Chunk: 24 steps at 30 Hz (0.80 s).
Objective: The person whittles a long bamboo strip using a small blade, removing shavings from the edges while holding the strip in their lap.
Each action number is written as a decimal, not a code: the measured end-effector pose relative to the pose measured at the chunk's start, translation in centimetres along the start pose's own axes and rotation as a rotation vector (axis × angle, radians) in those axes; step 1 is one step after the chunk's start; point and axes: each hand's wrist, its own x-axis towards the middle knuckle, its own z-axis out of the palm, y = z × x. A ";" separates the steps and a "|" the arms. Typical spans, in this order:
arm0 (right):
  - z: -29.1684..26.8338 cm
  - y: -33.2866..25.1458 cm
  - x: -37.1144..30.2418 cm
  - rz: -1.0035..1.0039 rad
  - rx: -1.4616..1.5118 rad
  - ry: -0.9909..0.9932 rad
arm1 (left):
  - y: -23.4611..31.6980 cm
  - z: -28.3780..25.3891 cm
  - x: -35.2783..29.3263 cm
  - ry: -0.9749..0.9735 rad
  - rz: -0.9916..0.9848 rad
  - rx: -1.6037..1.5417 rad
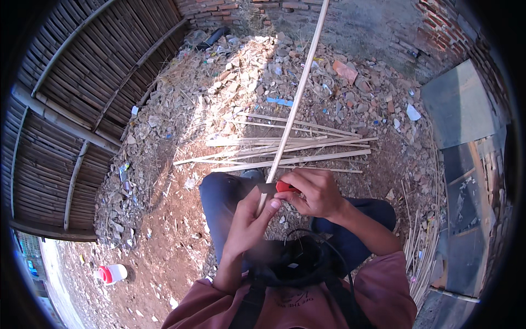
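- The left hand is closed around the lower part of a long pale strip, which slants up and away over the ground toward its far edge.
- The right hand is clamped on a red-handled tool, whose dark part lies across the strip just above the left hand.
- Both hands are close together above the person's bent legs; whether their fingertips touch, I cannot tell.
- Just beyond the legs, more pale strips lie loosely crossed on the ground.
- Past these, a flat blue scrap lies among rubble reaching the brick wall at the ground's far edge.
- A slatted wall borders the ground's left edge.
- Near the ground's near left corner is a white container with a red part.
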 end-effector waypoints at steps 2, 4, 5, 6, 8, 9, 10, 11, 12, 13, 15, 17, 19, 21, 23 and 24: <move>0.1 0.0 -0.2 0.007 -0.004 -0.005 | -0.6 -0.5 0.0 -0.032 -0.063 0.006; 0.1 0.0 -0.2 0.012 -0.005 0.006 | -0.9 -0.5 0.1 0.000 -0.053 0.042; 0.1 0.0 -0.3 0.014 -0.006 0.006 | -1.1 -0.4 0.2 0.032 -0.040 0.078; 0.1 0.0 -0.2 0.022 -0.012 0.004 | -1.1 -0.3 0.2 0.032 -0.040 0.078; 0.1 -0.1 -0.1 0.031 -0.018 0.003 | -1.2 0.1 0.3 0.126 0.031 0.192; 0.2 -0.1 -0.1 0.033 -0.013 0.015 | -1.3 0.3 0.4 0.124 0.032 0.191; 0.2 -0.2 -0.1 0.036 -0.008 0.028 | -1.4 0.4 0.4 0.163 0.049 0.204; 0.2 -0.2 -0.1 0.036 -0.009 0.028 | -1.5 0.6 0.3 0.202 0.067 0.216; 0.1 -0.2 -0.1 0.042 -0.017 0.026 | -1.3 0.7 0.4 0.201 0.066 0.217; 0.1 -0.3 -0.1 0.048 -0.024 0.024 | -1.1 0.8 0.4 0.219 0.070 0.259; 0.0 -0.5 -0.1 0.060 -0.038 0.021 | -0.8 0.9 0.5 0.237 0.073 0.302; -0.1 -0.6 -0.1 0.072 -0.053 0.019 | -0.7 1.0 0.5 0.251 0.053 0.346; -0.1 -0.8 -0.1 0.090 -0.081 0.010 | -0.8 1.0 0.5 0.262 0.060 0.363; 0.0 -1.0 0.0 0.098 -0.073 0.019 | -0.7 1.1 0.5 0.274 0.066 0.379; 0.0 -1.1 0.1 0.105 -0.065 0.029 | -0.6 1.3 0.6 0.299 0.069 0.410; 0.0 -1.1 0.1 0.098 -0.085 0.035 | -0.4 1.4 0.6 0.299 0.070 0.410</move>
